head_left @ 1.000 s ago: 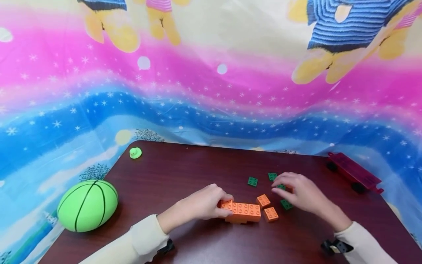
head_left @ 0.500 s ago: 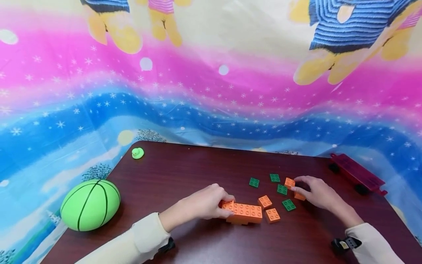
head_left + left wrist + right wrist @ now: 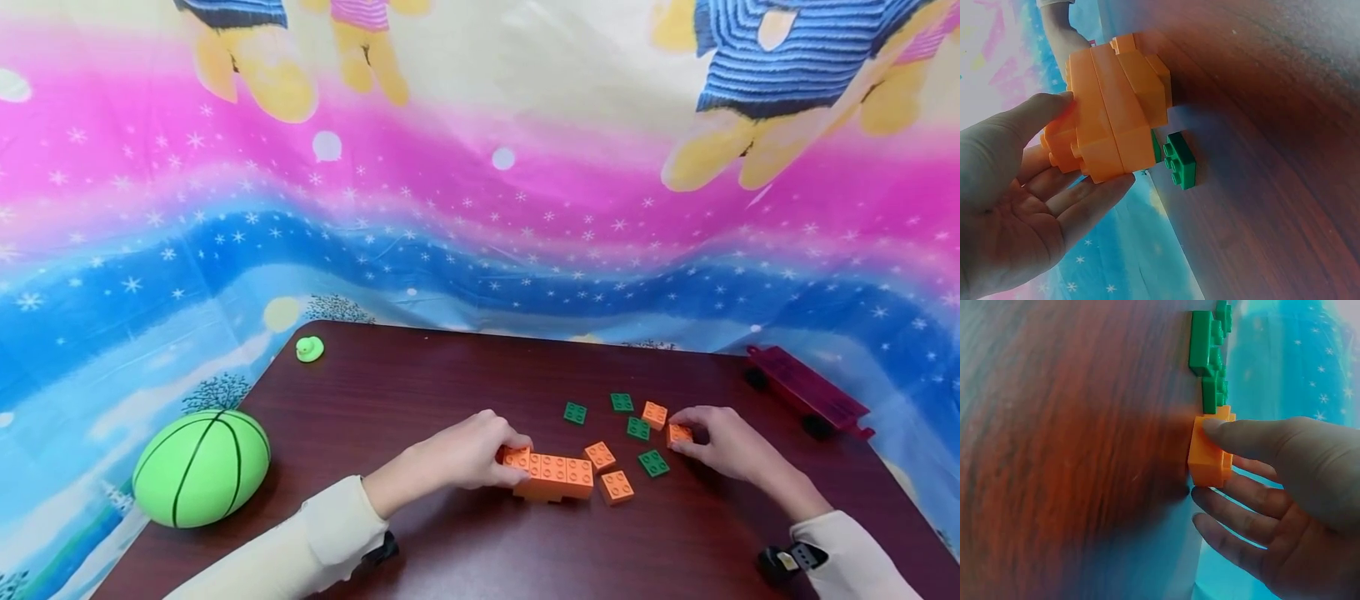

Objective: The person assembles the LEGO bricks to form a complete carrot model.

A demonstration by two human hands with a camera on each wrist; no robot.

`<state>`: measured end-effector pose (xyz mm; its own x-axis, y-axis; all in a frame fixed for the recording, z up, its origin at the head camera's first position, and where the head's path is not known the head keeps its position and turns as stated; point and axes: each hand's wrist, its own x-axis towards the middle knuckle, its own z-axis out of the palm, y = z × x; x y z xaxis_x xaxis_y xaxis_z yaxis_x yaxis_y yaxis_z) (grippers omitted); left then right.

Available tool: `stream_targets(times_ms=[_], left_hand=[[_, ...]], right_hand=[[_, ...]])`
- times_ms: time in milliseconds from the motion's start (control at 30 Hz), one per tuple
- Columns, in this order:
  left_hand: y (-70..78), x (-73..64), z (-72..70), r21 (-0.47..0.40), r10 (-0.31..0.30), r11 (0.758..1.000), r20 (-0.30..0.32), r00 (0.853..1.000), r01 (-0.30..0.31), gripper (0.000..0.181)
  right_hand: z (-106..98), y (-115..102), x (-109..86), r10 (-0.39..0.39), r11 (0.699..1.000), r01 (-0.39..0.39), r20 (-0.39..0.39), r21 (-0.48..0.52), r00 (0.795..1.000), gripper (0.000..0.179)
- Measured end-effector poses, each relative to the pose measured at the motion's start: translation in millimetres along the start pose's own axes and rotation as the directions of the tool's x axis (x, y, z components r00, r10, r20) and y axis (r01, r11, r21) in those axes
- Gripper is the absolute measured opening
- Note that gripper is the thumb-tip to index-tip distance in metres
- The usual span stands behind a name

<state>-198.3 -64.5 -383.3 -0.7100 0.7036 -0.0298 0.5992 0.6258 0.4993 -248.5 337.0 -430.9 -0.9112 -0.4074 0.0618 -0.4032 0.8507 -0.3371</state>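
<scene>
My left hand [image 3: 476, 450] grips the left end of a built-up block of joined orange toy bricks [image 3: 558, 475], thumb on the near side and fingers behind. Its studs face up in the head view, and a smaller part juts out underneath. In the left wrist view, the underside of this orange block [image 3: 1107, 112] shows. On the right, my right hand [image 3: 723, 442] pinches a small orange brick [image 3: 679, 434] between thumb and fingers, close over the table. Another orange brick [image 3: 654, 415] lies just left of it. Two more, a loose brick [image 3: 600, 456] and its neighbour [image 3: 617, 487], lie beside the block's right end.
Several flat green bricks, among them one green brick [image 3: 653, 463], lie between the hands on the dark wooden table [image 3: 435, 383]. A green ball [image 3: 202, 468] sits at the left, a small green duck [image 3: 309, 349] at the back-left corner, and a red toy skateboard [image 3: 810, 387] at the right edge.
My right hand has moved right from over the green bricks to the far orange bricks and now pinches one, apart from its neighbour. The left hand has kept its grip on the block.
</scene>
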Motion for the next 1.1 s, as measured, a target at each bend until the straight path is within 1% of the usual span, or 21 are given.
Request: stream_targets(times_ms=[133, 200, 300, 400, 467, 567, 600, 733, 833, 900, 967, 1100], left_hand=[[0.5, 0.9, -0.2, 0.010, -0.011, 1.000, 0.002, 1.000, 0.011, 0.039], [0.9, 1.4, -0.3, 0.017, -0.012, 1.000, 0.002, 1.000, 0.012, 0.038], [1.3, 1.7, -0.2, 0.024, -0.017, 1.000, 0.002, 1.000, 0.017, 0.038], [1.2, 1.6, -0.2, 0.028, -0.026, 0.999, 0.004, 1.000, 0.026, 0.038], [0.9, 1.5, -0.1, 0.027, -0.029, 0.999, 0.004, 1.000, 0.029, 0.037], [0.8, 1.2, 0.2, 0.028, -0.030, 0.999, 0.002, 1.000, 0.030, 0.037], [0.8, 1.2, 0.3, 0.029, -0.029, 0.999, 0.000, 1.000, 0.029, 0.037], [0.5, 1.6, 0.3, 0.027, -0.029, 0.999, -0.005, 1.000, 0.029, 0.034], [-0.1, 2.2, -0.3, 0.022, -0.031, 0.999, -0.005, 0.999, 0.031, 0.033], [-0.5, 2.6, -0.6, 0.020, -0.033, 0.999, -0.004, 0.999, 0.033, 0.034], [-0.6, 3.0, -0.8, 0.021, -0.033, 0.999, -0.003, 0.999, 0.033, 0.034], [-0.5, 3.2, -0.1, 0.022, -0.029, 0.999, -0.004, 1.000, 0.029, 0.034]], right_hand=[[-4, -11, -0.3, -0.047, 0.999, 0.046, -0.090, -0.016, 0.995, 0.032], [-8, -21, -1.2, -0.083, 0.996, 0.080, -0.155, -0.025, 0.984, 0.033], [-15, -40, -2.7, -0.150, 0.989, 0.147, -0.238, -0.031, 0.960, 0.034], [-22, -62, -4.1, -0.221, 0.974, 0.226, -0.303, -0.019, 0.927, 0.036], [-26, -76, -4.5, -0.268, 0.959, 0.283, -0.330, -0.001, 0.905, 0.037], [-27, -95, -4.4, -0.318, 0.937, 0.349, -0.356, 0.026, 0.879, 0.039], [-26, -100, -4.2, -0.329, 0.929, 0.367, -0.360, 0.043, 0.873, 0.039], [-17, -121, -3.3, -0.354, 0.903, 0.413, -0.345, 0.115, 0.869, 0.037], [-7, -135, -2.6, -0.353, 0.892, 0.415, -0.294, 0.181, 0.888, 0.033], [0, -142, -1.2, -0.365, 0.878, 0.426, -0.269, 0.219, 0.891, 0.031], [7, -147, 0.5, -0.359, 0.872, 0.413, -0.232, 0.263, 0.904, 0.030], [19, -155, 4.8, -0.367, 0.857, 0.412, -0.197, 0.308, 0.909, 0.030]])
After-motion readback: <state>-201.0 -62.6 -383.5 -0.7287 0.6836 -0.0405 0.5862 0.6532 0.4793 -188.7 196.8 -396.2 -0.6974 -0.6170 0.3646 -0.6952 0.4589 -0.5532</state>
